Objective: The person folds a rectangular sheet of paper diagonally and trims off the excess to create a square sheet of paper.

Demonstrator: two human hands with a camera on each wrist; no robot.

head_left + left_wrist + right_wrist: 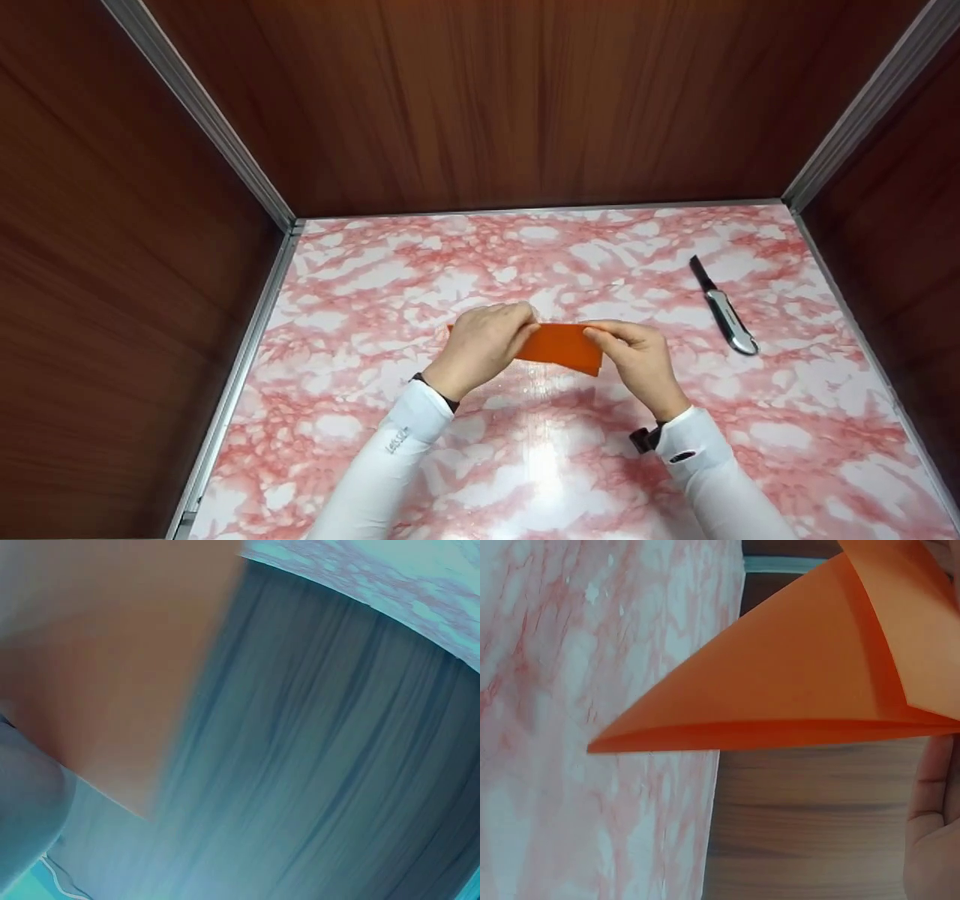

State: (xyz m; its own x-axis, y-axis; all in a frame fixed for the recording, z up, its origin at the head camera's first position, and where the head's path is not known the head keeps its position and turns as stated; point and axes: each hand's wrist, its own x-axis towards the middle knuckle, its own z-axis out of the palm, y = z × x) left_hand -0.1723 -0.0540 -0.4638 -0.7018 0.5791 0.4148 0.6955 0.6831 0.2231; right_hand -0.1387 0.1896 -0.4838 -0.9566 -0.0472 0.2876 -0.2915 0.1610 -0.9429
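A folded sheet of orange paper (pixel 559 346) is held up over the table between both hands. My left hand (pixel 486 343) grips its left part, with the thumb along the near side. At the paper's upper right corner, my right hand (pixel 637 358) pinches it between thumb and fingers. The right wrist view shows the paper (pixel 780 667) as a pointed, layered shape with a narrow gap along its lower edge and a flap turned over near the hand (pixel 930 832). Close and blurred, the paper (pixel 112 697) fills the upper left of the left wrist view.
A utility knife (pixel 726 311) with a dark blade and a silver-and-black handle lies on the table to the right. The red-and-white marbled table (pixel 420 262) is bounded by dark wood-grain panels (pixel 480 112) with metal edging (pixel 225 150) at the back and sides.
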